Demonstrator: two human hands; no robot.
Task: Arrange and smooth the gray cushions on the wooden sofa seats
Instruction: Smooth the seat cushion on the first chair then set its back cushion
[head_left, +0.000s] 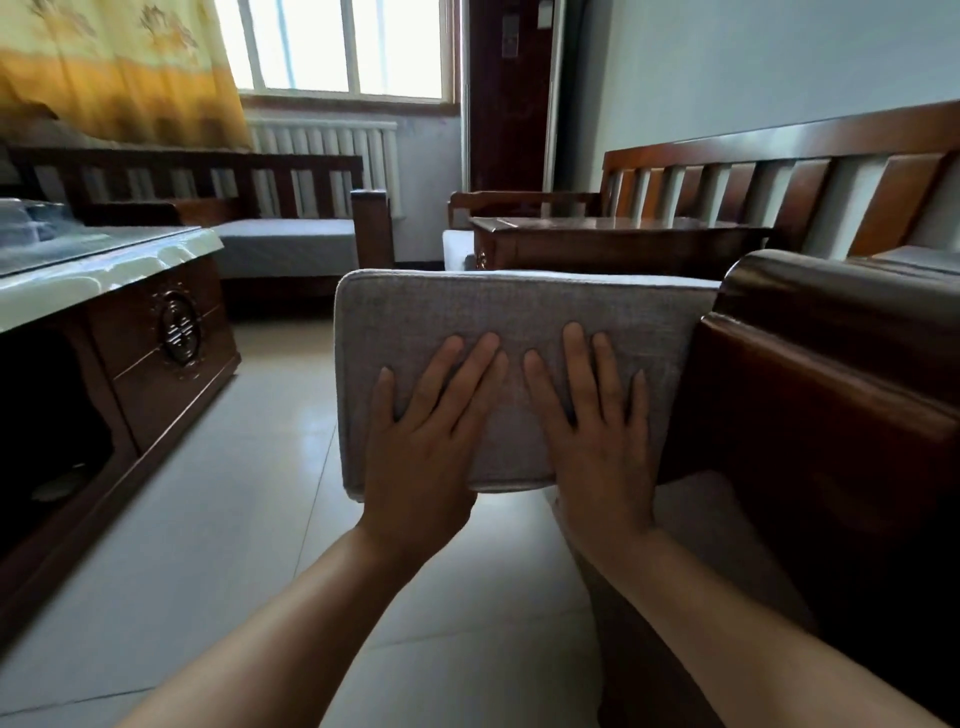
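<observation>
grey woven fabric fills the middle of my view: the gray cushion (519, 322) stands with its broad face toward me, its right end tucked against the dark wooden armrest (810, 364) of the near sofa and its left end hanging out over the pale tiled floor (249, 467). i see both hands flat on that face, side by side near its lower edge. the left hand (431, 436) has its fingers straight and fanned, palm pressing the cloth; the right hand (592, 431) lies the same way just beside it, forefingers almost touching. neither curls round the edge. no writing or label is readable anywhere; the only mark i can make out is a round carved emblem on the cabinet door (176, 327) at left. a second cushion (285, 244) lies flat in the seat of the far sofa (208, 176) under the window. a wooden side table (613, 234) stands beyond the near cushion.
</observation>
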